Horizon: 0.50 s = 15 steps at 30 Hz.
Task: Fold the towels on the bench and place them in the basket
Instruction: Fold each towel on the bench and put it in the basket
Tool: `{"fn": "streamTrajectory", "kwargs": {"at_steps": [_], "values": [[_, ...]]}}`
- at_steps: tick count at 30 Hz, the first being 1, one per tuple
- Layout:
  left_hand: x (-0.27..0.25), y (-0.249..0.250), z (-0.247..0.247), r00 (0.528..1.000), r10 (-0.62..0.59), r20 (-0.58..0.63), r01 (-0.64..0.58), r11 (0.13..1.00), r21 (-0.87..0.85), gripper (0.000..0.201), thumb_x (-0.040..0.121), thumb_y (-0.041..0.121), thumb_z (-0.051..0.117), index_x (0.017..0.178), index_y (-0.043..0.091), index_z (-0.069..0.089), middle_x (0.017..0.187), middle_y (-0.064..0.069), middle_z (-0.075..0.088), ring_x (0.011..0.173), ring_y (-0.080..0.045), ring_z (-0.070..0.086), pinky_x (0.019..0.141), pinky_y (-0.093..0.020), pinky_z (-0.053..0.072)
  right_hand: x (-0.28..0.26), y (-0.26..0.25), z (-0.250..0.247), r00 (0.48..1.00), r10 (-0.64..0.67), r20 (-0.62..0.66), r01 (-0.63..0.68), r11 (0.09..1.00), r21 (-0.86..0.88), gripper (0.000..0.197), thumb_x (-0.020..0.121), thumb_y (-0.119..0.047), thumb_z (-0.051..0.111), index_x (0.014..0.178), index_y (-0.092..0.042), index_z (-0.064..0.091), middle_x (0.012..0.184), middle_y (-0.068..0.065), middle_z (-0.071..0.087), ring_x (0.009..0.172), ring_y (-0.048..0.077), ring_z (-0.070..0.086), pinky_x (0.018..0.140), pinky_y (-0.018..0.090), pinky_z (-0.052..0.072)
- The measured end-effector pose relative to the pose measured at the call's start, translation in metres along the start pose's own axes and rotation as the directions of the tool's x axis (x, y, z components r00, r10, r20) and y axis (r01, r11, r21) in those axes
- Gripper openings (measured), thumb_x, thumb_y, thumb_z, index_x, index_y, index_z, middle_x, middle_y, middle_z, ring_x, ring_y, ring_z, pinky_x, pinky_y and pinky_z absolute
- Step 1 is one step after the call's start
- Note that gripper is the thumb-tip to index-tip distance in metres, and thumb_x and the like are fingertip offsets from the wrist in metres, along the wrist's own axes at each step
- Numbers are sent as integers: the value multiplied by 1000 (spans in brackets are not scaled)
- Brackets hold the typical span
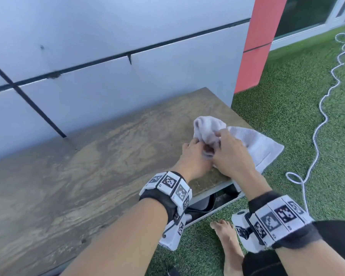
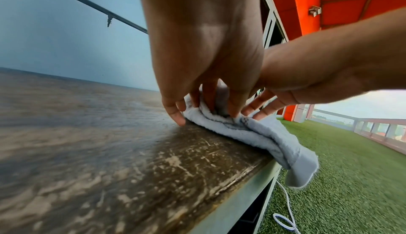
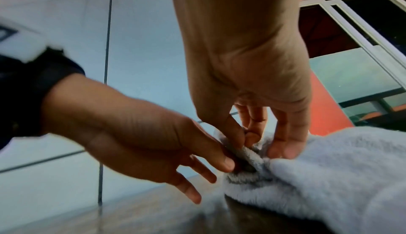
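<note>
Head view: both hands meet at the white towel [image 1: 255,144], bunched at the surface's [image 1: 108,156] right end, one corner overhanging. Left hand [image 1: 193,156] and right hand [image 1: 230,154] each pinch its near-left edge; the cloth extends rightward.

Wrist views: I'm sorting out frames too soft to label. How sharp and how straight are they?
Left wrist: bench sharp near its edge, smeared leftward, railing bowed. Right wrist: soft throughout, towel fuzzy, left hand blurred. Head: hands readable, bench grain soft.
</note>
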State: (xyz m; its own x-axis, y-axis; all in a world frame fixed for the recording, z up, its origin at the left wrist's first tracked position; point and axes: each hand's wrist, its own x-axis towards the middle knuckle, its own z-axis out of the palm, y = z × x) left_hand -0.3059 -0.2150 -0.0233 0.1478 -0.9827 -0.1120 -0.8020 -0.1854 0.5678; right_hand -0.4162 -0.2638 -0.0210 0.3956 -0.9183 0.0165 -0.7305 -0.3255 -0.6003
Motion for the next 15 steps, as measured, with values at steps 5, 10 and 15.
{"fn": "streamTrajectory", "kwargs": {"at_steps": [5,10,15], "values": [[-13,-28,-24,921,-143,-362,45,963,-264,20,87,12,61,98,19,76,103,1,66,100,-18,62,87,-34,50,-3,-33,-2,979,-181,-96,201,938,281,25,97,-13,55,122,-13,53,83,-12,57,82,16,64,68,27,47],[-39,-64,-74,723,-302,-621,8,903,-430,21,80,8,67,97,18,74,103,9,67,89,-4,64,75,-18,50,-7,-71,5,959,-248,-137,282,793,540,35,94,-3,55,124,-20,51,94,-12,62,81,4,63,70,16,50],[-82,-100,-126,602,-347,-719,45,914,-404,17,82,10,67,93,19,76,96,10,71,83,2,65,76,-17,53,-8,-90,35,924,-363,118,330,915,230,44,93,-33,63,133,-22,47,126,-1,56,114,20,55,93,35,48]]}}
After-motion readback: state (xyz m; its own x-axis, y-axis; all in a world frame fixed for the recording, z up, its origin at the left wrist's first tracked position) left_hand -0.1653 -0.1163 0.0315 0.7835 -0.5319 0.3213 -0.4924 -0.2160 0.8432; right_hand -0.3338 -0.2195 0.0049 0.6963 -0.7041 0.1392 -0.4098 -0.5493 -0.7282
